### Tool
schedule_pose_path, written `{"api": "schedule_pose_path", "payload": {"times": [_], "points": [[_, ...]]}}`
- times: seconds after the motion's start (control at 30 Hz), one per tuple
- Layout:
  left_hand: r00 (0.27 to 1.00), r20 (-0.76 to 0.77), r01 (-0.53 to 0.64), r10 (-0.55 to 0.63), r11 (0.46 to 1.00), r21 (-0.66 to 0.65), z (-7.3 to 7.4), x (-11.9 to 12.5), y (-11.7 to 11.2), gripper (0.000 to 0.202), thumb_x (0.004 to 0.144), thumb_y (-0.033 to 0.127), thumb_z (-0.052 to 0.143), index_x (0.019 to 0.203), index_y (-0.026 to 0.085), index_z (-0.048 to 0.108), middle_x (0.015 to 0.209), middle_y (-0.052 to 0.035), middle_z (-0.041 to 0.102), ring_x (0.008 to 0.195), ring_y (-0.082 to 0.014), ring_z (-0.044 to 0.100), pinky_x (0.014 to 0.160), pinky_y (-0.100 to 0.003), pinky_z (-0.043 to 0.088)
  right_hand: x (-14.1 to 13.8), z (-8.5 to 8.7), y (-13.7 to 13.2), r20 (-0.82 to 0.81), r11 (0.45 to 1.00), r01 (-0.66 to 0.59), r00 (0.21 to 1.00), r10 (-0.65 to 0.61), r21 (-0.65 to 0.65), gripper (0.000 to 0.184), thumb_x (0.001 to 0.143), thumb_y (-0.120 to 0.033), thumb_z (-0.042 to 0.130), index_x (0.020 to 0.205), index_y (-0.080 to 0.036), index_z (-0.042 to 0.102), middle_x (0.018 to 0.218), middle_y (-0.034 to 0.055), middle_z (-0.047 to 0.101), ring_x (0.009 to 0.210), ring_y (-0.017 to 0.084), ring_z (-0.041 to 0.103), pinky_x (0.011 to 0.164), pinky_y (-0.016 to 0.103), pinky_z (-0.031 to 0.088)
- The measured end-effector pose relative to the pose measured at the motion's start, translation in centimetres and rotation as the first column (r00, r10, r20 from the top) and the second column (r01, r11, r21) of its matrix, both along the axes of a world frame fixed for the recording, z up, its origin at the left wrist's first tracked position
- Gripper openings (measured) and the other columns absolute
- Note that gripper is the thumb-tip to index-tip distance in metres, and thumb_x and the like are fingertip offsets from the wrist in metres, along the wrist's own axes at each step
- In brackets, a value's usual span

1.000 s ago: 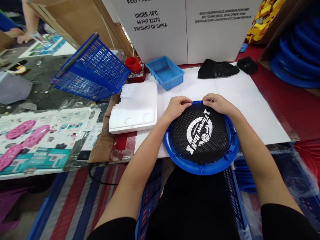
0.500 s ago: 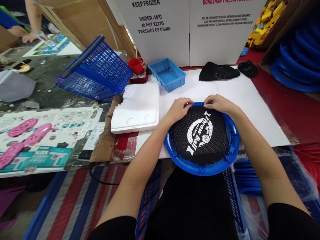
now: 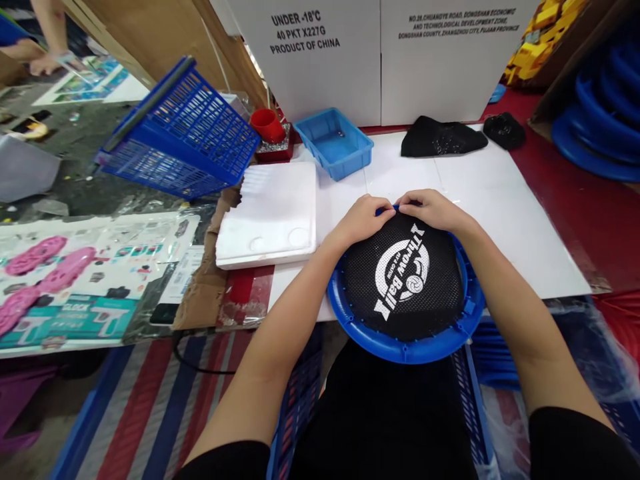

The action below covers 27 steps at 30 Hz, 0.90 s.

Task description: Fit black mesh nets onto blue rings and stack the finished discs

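Note:
A round blue plastic ring (image 3: 400,348) lies on the near edge of a white board (image 3: 500,200). Black mesh (image 3: 400,280) printed "Throw Ball" in white is stretched over it. My left hand (image 3: 361,219) and my right hand (image 3: 431,208) press side by side on the mesh at the ring's far rim, fingertips almost touching. Both pinch the mesh edge down onto the ring.
A white foam block (image 3: 273,213), a small blue tray (image 3: 334,141), a red cup (image 3: 266,125) and a tilted blue basket (image 3: 185,133) stand to the left. Black mesh pieces (image 3: 440,139) lie at the back. Blue rings (image 3: 600,113) are stacked at right. Another person's arm (image 3: 47,40) shows far left.
My two hands have slid toward each other along the far rim and now nearly meet. The ring has stayed in place.

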<state>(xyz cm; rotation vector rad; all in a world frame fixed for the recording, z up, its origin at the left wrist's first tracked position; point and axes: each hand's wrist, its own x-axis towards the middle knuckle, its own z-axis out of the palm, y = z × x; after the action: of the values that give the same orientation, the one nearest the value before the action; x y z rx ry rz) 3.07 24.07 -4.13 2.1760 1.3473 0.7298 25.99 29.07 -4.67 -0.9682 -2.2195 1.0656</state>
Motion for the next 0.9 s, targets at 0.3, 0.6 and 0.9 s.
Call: {"api": "schedule_pose_path", "payload": {"times": [0.3, 0.6, 0.9], "points": [[0.999, -0.033, -0.034, 0.036, 0.997, 0.063, -0.2, 0.1, -0.5, 0.016, 0.096, 0.029, 0.064, 0.096, 0.021, 0.077, 0.1, -0.0074, 0.079, 0.096, -0.0259, 0.068, 0.096, -0.042, 0.052, -1.5, 0.0, -0.6, 0.081, 0.985, 0.107, 0.99, -0.118, 0.137, 0.014, 0.084, -0.024, 0.069, 0.09, -0.022, 0.08, 0.096, 0.0057, 0.082, 0.095, 0.028, 0.074, 0.093, 0.044, 0.056], [0.985, -0.167, 0.057, -0.041, 0.994, 0.092, -0.2, -0.9, -1.2, 0.019, 0.103, 0.035, 0.063, 0.097, 0.022, 0.075, 0.11, -0.0098, 0.072, 0.112, -0.0283, 0.063, 0.105, -0.044, 0.051, 3.2, 2.3, -1.2, 0.025, 0.999, 0.043, 0.999, -0.044, 0.016, 0.022, 0.089, -0.045, 0.074, 0.092, -0.026, 0.084, 0.135, 0.0069, 0.077, 0.125, 0.034, 0.069, 0.114, 0.055, 0.053], [0.951, -0.289, -0.069, 0.107, 0.988, 0.14, 0.7, -1.0, -2.3, 0.025, 0.106, 0.03, 0.055, 0.113, 0.018, 0.075, 0.119, -0.0143, 0.07, 0.114, -0.0308, 0.061, 0.106, -0.046, 0.049, 2.3, 0.5, -0.8, 0.184, 0.971, -0.076, 0.982, 0.034, 0.225, 0.023, 0.093, -0.036, 0.068, 0.109, -0.028, 0.082, 0.126, 0.0085, 0.077, 0.126, 0.035, 0.067, 0.121, 0.062, 0.046]]}}
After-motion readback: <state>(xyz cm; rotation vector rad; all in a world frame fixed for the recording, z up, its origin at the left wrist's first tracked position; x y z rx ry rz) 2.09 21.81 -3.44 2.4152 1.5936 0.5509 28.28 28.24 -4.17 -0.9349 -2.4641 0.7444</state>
